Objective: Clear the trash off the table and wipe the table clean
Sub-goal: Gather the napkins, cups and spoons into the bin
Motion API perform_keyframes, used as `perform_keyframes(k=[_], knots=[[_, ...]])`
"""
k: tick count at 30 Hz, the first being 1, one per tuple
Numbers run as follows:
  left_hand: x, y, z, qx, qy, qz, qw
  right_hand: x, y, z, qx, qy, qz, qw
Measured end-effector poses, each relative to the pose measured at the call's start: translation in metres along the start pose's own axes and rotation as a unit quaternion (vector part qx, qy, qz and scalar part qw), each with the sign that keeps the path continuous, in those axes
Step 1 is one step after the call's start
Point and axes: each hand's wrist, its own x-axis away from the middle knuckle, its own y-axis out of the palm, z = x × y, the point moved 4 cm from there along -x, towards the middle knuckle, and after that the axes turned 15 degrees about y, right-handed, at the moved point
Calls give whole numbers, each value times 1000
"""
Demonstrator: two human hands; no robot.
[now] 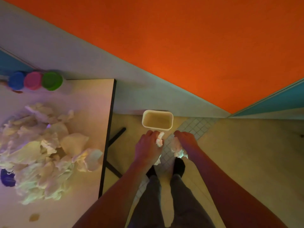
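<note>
A white table [92,99] fills the left side, with a big heap of crumpled white tissues [41,150] on it. On the floor past the table's right edge stands a cream bin [157,120], its inside looking bare. My left hand [148,143] grips a crumpled tissue wad [159,139] just short of the bin's near rim. My right hand [186,139] grips another crumpled wad [176,148] beside it, over the floor.
Three tubs with blue [17,80], pink [32,80] and green [52,81] lids stand at the table's far edge. A purple object [7,177] lies half under the tissues. A brownish stain [34,217] marks the near tabletop. An orange wall [181,46] rises behind the bin.
</note>
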Motion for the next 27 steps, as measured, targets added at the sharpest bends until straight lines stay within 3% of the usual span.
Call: perform_keyframes(k=[11,16,23,27], knots=[[-38,110,-74,-29,58,-17,998,-98,52,2,-13,20,40,999],[-64,156,-123,-7,10,1,1000,-168,90,3,-42,18,29,999],[-108,240,-213,-1,-59,32,998,-284,144,-9,-177,87,-61,978],[-136,275,-237,8,-81,31,996,-337,160,-19,-200,76,-77,974]])
